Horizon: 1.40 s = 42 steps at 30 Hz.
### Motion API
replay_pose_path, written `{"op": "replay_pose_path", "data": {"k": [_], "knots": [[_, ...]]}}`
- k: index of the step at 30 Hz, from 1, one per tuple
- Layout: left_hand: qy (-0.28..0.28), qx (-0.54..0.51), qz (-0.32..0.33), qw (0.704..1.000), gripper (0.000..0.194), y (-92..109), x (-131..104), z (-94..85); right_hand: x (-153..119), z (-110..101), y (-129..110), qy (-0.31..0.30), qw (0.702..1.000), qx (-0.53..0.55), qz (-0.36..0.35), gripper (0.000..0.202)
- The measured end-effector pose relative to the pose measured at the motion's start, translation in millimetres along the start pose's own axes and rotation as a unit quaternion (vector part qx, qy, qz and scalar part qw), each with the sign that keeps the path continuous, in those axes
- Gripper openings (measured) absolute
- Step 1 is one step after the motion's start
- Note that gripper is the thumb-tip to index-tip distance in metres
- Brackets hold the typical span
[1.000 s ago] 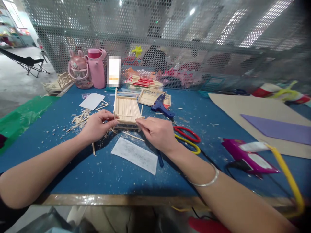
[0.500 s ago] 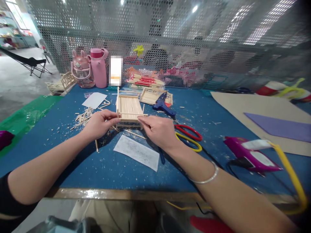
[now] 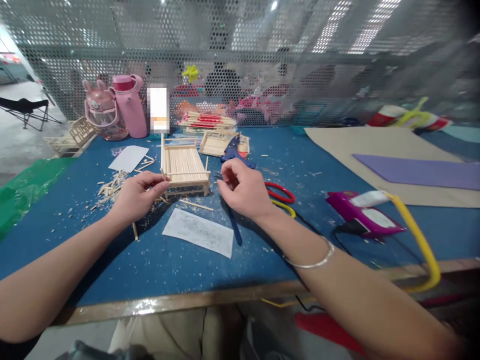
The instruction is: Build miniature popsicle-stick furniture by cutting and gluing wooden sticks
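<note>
A miniature bed built from thin wooden sticks [image 3: 185,165] stands on the blue table. My left hand [image 3: 140,192] pinches its front left corner between thumb and fingers. To the right of the bed, my right hand [image 3: 243,190] hovers apart from it, fingers curled with a gap to the thumb, nothing visible between them. Just behind that hand lies a blue glue gun [image 3: 233,150], partly covered by it. Scissors with red and yellow handles [image 3: 279,192] are beside the right wrist, partly hidden. A narrow blue tool [image 3: 235,225] lies below the right hand.
Wood scraps [image 3: 112,185] lie left of the bed, and a sandpaper-like sheet [image 3: 198,232] in front. Behind are a second stick frame [image 3: 210,144], bundled sticks [image 3: 206,121] and a pink bottle [image 3: 131,110]. A purple corded device [image 3: 363,215] sits at right.
My right hand has let go of the bed's front right side and moved a little away to the right, fingers parting. My left hand still holds the left corner. The view has shifted right.
</note>
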State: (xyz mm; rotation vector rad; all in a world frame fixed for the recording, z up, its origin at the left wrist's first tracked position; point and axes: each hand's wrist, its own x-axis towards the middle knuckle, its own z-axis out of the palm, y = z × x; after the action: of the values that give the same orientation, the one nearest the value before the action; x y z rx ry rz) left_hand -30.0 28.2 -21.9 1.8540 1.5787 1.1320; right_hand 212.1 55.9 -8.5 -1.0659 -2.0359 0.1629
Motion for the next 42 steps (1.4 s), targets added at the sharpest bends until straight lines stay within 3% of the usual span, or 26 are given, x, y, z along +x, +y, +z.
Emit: {"op": "replay_pose_path", "data": {"k": [4, 10, 20, 42], "knots": [[-0.006, -0.012, -0.01, 1.0, 0.023, -0.2, 0.4, 0.2, 0.0, -0.4, 2.9, -0.011, 0.999, -0.013, -0.032, 0.005], [-0.003, -0.012, 0.003, 1.0, 0.025, -3.3, 0.7, 0.8, -0.7, 9.2, -2.7, -0.04, 0.987, -0.085, -0.128, 0.027], [0.007, 0.045, 0.061, 0.997, 0.016, 1.7, 0.2, 0.1, 1.5, 18.3, 1.3, -0.035, 0.987, -0.106, -0.119, 0.025], [0.026, 0.047, 0.065, 0.996, 0.015, 2.1, -0.8, 4.6, 2.9, 18.1, 0.0, -0.057, 0.989, -0.096, -0.092, 0.026]]}}
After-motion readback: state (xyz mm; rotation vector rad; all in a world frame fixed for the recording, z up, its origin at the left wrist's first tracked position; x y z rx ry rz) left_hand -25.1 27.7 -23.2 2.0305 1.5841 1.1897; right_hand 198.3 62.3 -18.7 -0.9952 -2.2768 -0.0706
